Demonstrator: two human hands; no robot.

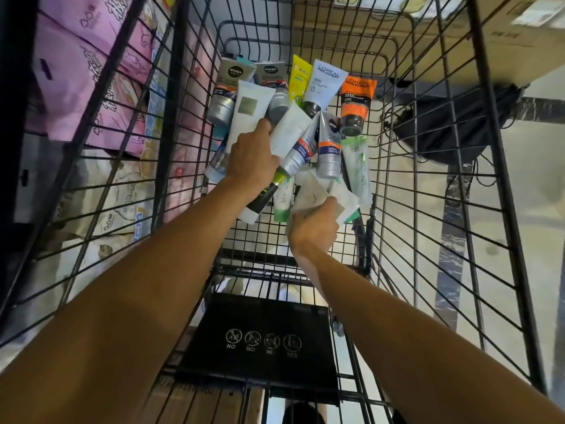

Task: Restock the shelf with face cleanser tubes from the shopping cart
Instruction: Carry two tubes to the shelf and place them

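Cleanser tubes (293,133) in cart (428,179), left hand (250,157) fingers curled gripping several, right hand (315,224) seemingly pinching pale tubes (312,194)

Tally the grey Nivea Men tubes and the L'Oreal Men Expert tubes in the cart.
Grey Nivea Men tubes: 4
L'Oreal Men Expert tubes: 2 (one pale blue, one orange)
Total: 6; the other tubes' brands cannot be read.

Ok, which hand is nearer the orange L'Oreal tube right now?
Right, by a small margin. The right hand grips pale tubes below the orange L'Oreal tube, slightly to its left. The left hand holds white tubes farther to its left.
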